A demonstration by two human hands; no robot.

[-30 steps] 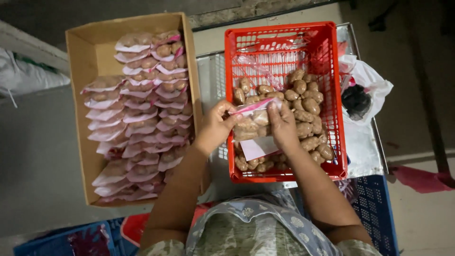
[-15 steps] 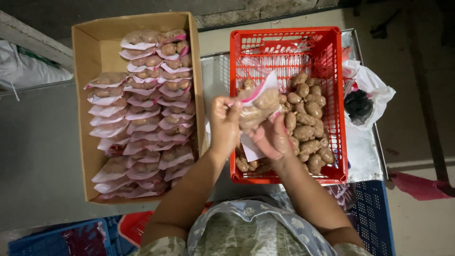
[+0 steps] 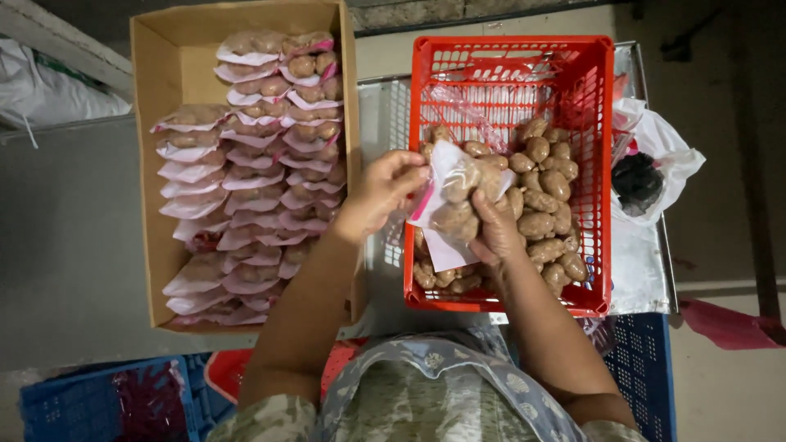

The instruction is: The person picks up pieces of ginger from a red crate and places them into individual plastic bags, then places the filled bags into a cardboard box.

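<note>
Over the left side of a red plastic crate, both my hands hold a small clear bag filled with brown sausages. My left hand pinches the bag's pink zip edge at its left side. My right hand cups the bag from below and behind. Loose brown sausages lie piled in the crate, mostly on its right half. A second clear bag lies in the crate's far part.
A cardboard box on the left holds several rows of filled sausage bags. A white plastic bag with a dark object lies right of the crate. Blue crates stand at the lower left and lower right.
The bag was down in the crate among the sausages a second ago; both hands have lifted it up filled, and my left hand now grips its zip edge.
</note>
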